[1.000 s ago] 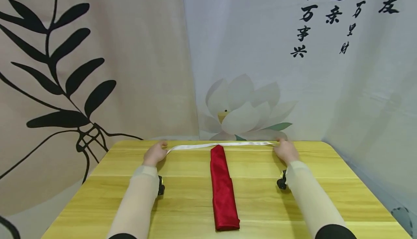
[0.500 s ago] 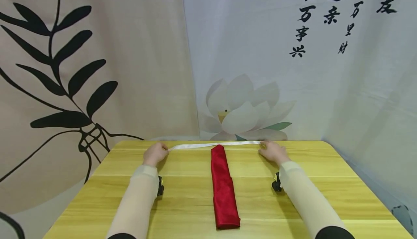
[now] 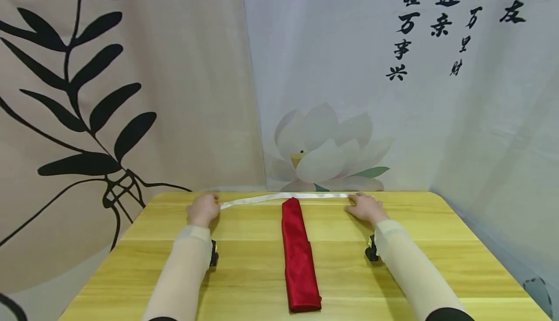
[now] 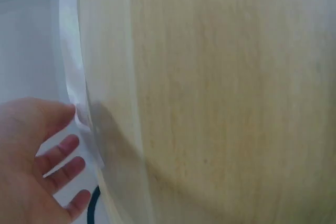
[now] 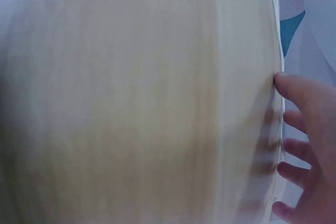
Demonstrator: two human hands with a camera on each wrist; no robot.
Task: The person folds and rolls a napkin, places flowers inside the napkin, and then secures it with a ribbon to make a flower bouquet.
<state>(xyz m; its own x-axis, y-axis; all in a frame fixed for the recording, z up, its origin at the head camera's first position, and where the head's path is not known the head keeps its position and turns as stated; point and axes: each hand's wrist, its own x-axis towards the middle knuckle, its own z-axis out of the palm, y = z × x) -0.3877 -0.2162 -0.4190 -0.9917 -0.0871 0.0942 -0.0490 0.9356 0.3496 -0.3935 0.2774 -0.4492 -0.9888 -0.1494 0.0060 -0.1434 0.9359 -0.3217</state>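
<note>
A long narrow white ribbon [image 3: 271,196] stretches along the table's far edge between the hands. Its left part slants toward me. My left hand [image 3: 203,210] pinches the ribbon near its left end, the thumb on top in the left wrist view, the other fingers spread loosely. At the ribbon's right part my right hand [image 3: 366,208] touches it at the edge. In the right wrist view the thumb and fingers [image 5: 296,150] stand apart along that edge. Whether ribbon extends beyond the right hand is hidden. A folded red satin cloth strip [image 3: 300,258] lies lengthwise mid-table, its far tip meeting the ribbon.
The wooden table [image 3: 249,258] has yellowish grain. Directly behind it hangs a printed curtain [image 3: 196,92] with leaves, a lotus and black characters. A dark curved cord or strap [image 3: 12,306] shows at the lower left.
My right hand has slid left along the ribbon, away from where its right end showed earlier. My left hand has shifted slightly, and the ribbon's left part dips nearer to me. The red cloth stays put.
</note>
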